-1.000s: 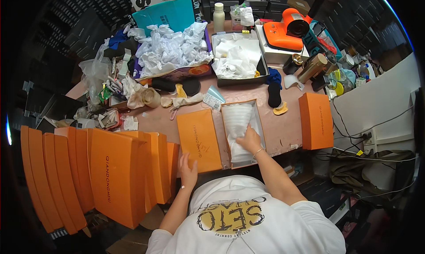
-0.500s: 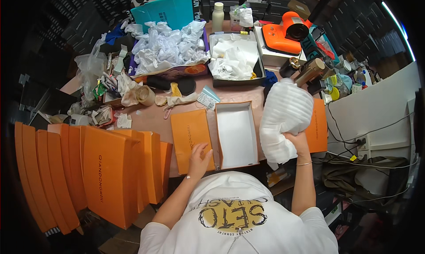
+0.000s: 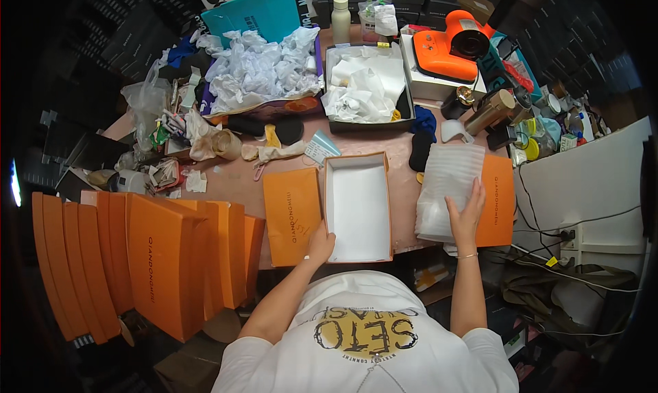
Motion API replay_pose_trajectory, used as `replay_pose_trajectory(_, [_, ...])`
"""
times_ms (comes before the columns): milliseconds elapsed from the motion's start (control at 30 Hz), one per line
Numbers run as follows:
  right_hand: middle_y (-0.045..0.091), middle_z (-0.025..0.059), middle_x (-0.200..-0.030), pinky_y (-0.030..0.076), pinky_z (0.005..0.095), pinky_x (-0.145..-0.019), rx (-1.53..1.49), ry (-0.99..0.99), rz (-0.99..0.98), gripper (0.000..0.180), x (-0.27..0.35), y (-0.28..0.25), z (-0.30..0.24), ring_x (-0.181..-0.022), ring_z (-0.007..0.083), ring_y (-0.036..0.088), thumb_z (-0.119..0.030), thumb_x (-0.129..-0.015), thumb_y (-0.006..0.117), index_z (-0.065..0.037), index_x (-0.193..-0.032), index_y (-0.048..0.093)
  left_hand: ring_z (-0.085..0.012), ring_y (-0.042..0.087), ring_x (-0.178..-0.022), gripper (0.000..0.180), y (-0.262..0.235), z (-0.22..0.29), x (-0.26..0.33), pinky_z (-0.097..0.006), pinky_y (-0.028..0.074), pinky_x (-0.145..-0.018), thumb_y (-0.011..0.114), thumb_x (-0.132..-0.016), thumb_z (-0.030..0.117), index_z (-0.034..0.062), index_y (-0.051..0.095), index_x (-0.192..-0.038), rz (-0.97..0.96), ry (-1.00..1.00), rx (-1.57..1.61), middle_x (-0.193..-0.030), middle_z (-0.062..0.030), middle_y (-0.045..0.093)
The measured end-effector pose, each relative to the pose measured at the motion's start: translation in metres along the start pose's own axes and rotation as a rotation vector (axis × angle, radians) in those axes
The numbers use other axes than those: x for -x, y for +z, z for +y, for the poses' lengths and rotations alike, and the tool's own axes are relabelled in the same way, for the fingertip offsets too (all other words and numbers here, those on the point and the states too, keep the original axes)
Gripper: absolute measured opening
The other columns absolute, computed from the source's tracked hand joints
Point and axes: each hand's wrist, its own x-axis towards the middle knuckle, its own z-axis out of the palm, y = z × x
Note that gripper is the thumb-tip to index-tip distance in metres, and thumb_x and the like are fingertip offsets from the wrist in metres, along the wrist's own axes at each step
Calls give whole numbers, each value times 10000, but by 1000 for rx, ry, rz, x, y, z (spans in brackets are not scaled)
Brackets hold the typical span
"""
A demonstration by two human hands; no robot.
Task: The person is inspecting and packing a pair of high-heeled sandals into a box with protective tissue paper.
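Box (image 3: 359,211) stands empty, lid (image 3: 291,204) off, foam wrap (image 3: 447,180) seemingly unopened beneath the spread right hand (image 3: 467,217); left hand (image 3: 320,245) curls, grip unclear.

Pink worktable (image 3: 236,182), pretty packed
Up front there's an orange lid (image 3: 292,217) beside an open white-lined box (image 3: 358,208), with another orange box (image 3: 498,200) off to the right; looks like a white-wrapped bundle (image 3: 445,184) is resting there too. Farther back: purple box (image 3: 300,105), black-sided box (image 3: 370,126), cream bottle (image 3: 340,23).

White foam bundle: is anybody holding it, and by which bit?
The right hand lies on the near right part of the white foam bundle; whether it grips or only rests there, I can't tell.
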Motion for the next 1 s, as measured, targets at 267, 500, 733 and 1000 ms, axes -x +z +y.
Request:
replay_pose_trajectory(267, [593, 237, -1055, 476, 410, -857, -606, 177, -563, 418, 41, 49, -84, -939, 366, 609, -149, -811, 668, 25, -1176, 559, -204, 573, -1089, 364, -118, 15, 35, -285, 461, -902, 537, -898, 139, 0, 505, -1233, -164, 76, 1070, -1211, -123, 582])
replay_pose_trajectory(500, [643, 242, -1013, 502, 371, -809, -659, 278, -1098, 571, 122, 225, -133, -900, 328, 646, -363, -826, 667, 95, -1147, 549, -209, 577, -1071, 371, -187, -6, 94, -303, 456, -907, 526, -890, 126, 1, 500, -1238, 2, 273, 1418, -1200, -126, 588])
replay_pose_trajectory(733, [632, 122, -948, 505, 286, -729, -975, 725, -1171, 478, 143, 220, -190, -839, 180, 617, -364, -821, 706, 40, -1018, 542, -214, 580, -1054, 379, -189, -21, 146, -321, 451, -913, 516, -881, 113, 2, 496, -1243, 57, 278, 1472, -1189, -129, 593])
replay_pose_trajectory(1000, [601, 92, -1085, 460, 279, -849, -1213, 350, -576, 311, 77, 122, -188, -977, 157, 576, -59, -872, 604, 16, -1156, 503, -220, 585, -1034, 389, -164, -11, 117, -341, 445, -919, 504, -871, 99, 3, 492, -1248, -3, 61, 1192, -1177, -133, 600])
